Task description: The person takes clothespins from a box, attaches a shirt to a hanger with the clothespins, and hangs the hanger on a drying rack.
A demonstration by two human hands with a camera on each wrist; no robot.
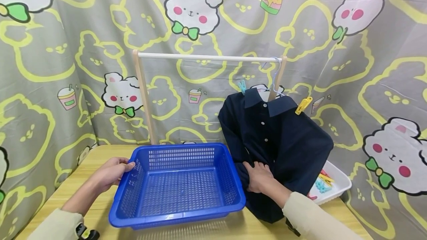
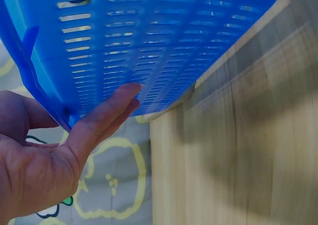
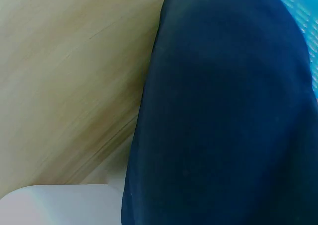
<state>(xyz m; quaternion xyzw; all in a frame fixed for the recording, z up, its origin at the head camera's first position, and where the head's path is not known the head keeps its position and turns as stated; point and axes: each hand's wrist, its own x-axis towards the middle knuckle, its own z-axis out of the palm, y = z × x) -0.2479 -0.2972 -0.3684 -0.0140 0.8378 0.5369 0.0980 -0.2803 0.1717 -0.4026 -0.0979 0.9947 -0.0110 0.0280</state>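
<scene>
A blue perforated plastic basket is tilted up off the table, with a shadow beneath it and nothing inside. My left hand grips its left rim, thumb over the edge; the left wrist view shows the fingers along the outer wall of the basket. A dark navy button-up shirt hangs on a light blue wire hanger. My right hand grips the front of the shirt, close to the basket's right side. In the right wrist view, dark cloth of the shirt hides this hand.
The hanger is on a rack with a white rail and wooden posts. A blue clothespin and a yellow clothespin are on the shirt's shoulders. Behind it, a white tray of clothespins sits on the wooden table. A patterned curtain surrounds everything.
</scene>
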